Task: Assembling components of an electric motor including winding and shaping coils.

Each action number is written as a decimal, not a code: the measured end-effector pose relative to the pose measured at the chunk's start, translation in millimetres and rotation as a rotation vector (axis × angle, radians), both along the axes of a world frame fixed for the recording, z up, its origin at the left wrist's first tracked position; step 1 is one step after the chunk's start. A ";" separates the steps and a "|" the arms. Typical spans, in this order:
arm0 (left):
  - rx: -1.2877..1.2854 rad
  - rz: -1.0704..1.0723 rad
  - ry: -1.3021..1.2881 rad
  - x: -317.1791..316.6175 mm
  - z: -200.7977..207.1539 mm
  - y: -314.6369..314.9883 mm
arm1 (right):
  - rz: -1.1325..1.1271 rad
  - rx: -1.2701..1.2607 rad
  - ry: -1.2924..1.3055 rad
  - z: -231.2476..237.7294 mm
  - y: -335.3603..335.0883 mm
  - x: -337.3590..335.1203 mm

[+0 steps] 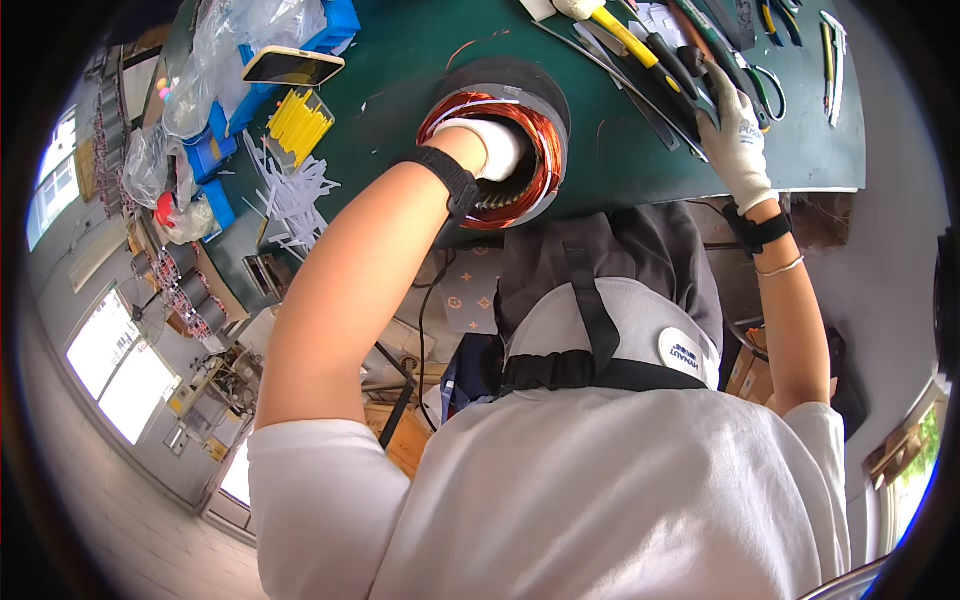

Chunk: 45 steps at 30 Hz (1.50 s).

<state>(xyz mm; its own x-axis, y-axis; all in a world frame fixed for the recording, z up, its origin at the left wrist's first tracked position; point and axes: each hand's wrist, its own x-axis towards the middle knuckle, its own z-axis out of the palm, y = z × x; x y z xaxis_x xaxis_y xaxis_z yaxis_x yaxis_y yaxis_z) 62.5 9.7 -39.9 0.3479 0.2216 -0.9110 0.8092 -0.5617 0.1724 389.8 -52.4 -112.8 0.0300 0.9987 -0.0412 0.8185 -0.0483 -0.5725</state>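
At twelve o'clock, our left hand inside copper coil; at one, lettered-gloved right hand among tools; grips unclear.

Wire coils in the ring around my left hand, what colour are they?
The wire coils are shiny copper-orange, seen best in the head view.

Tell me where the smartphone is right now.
In the head view, the smartphone is at the upper left, just above the yellow strips and to the upper left of the copper-wound stator.
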 end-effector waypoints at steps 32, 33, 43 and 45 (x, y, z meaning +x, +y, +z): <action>-0.018 -0.114 0.077 10.6 -42.8 7.2 | -0.040 -0.156 0.066 23.1 -38.8 -13.4; -0.018 -0.119 0.079 11.4 -43.5 7.2 | -0.044 -0.157 0.066 21.9 -40.1 -12.1; -0.025 -0.182 0.106 4.9 -46.0 10.9 | -0.033 -0.201 0.080 10.4 -53.7 -6.2; -0.025 -0.191 0.113 7.6 -49.4 11.7 | -0.028 -0.215 0.086 7.5 -54.4 -5.4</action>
